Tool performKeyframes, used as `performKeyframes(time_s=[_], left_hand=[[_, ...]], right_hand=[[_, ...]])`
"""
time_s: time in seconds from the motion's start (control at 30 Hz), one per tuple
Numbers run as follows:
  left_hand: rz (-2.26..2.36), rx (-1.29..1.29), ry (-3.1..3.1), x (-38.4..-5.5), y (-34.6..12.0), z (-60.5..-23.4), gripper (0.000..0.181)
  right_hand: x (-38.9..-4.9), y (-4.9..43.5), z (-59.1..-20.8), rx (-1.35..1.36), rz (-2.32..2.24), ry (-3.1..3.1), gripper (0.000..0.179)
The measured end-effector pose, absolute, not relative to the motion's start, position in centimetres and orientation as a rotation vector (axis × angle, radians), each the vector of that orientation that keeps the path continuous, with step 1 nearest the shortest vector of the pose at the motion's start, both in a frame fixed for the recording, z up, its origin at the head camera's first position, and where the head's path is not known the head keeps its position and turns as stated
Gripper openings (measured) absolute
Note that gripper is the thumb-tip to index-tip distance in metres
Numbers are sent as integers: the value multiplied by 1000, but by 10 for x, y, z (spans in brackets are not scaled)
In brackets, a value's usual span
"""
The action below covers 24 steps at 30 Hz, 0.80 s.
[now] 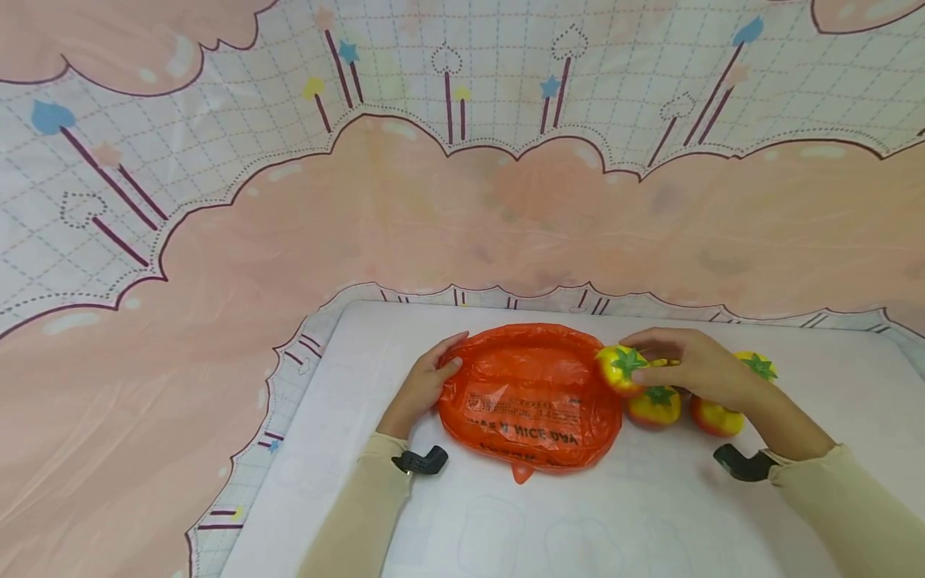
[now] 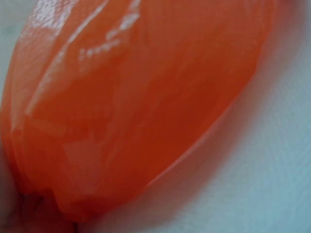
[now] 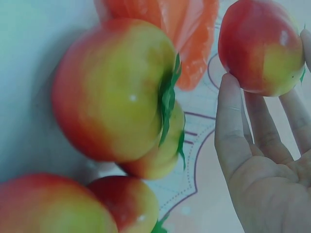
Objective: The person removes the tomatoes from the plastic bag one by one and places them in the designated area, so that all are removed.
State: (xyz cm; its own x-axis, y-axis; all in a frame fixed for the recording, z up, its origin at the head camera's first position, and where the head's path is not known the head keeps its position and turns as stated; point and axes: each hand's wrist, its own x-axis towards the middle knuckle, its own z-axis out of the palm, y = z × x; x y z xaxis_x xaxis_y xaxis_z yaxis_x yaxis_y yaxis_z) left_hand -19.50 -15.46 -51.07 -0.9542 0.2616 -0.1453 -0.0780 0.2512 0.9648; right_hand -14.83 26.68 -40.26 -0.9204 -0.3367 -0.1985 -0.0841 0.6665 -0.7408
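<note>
An orange-red plastic bag (image 1: pixel 527 377) lies spread on the table with its mouth held wide and printed text inside. At its left rim my left hand (image 1: pixel 422 389) grips the plastic between thumb and fingers. In the left wrist view the bag (image 2: pixel 141 111) fills most of the picture. My right hand (image 1: pixel 697 365) pinches a yellow-and-red tomato (image 1: pixel 620 371) with a green leafy top, held by the bag's right rim. The right wrist view shows this tomato (image 3: pixel 262 48) raised at the fingertips. More tomatoes (image 1: pixel 654 407) sit below and behind that hand.
Right of the bag, several tomatoes (image 3: pixel 116 92) stand close together on the white table (image 1: pixel 549 530). A patterned pink-and-white cloth (image 1: pixel 462 217) hangs behind the table and runs down its left side. Dark wrist mounts (image 1: pixel 744 464) stick out beside both sleeves.
</note>
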Motion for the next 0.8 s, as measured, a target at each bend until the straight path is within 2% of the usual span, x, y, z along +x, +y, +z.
performKeyframes(time_s=[0.8], left_hand=[[1761, 167, 2239, -198, -157, -515, 47]], right_hand=[[-130, 317, -402, -266, -1089, 2615, 53]])
